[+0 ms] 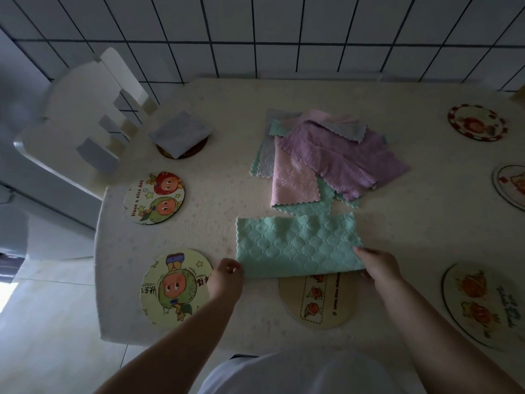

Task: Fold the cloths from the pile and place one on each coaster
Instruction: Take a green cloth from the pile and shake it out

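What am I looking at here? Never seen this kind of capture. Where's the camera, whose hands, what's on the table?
There is no robot: a person wears one wide-angle camera on the head, looking down at their own bare hands. The left hand and right hand each hold a near corner of a half-folded green cloth on a pale table. Behind it lies a pile of cloths, purple, pink and green. Round cartoon coasters ring the table; the far-left coaster already carries a folded grey cloth, and the cloth's near edge overlaps another coaster.
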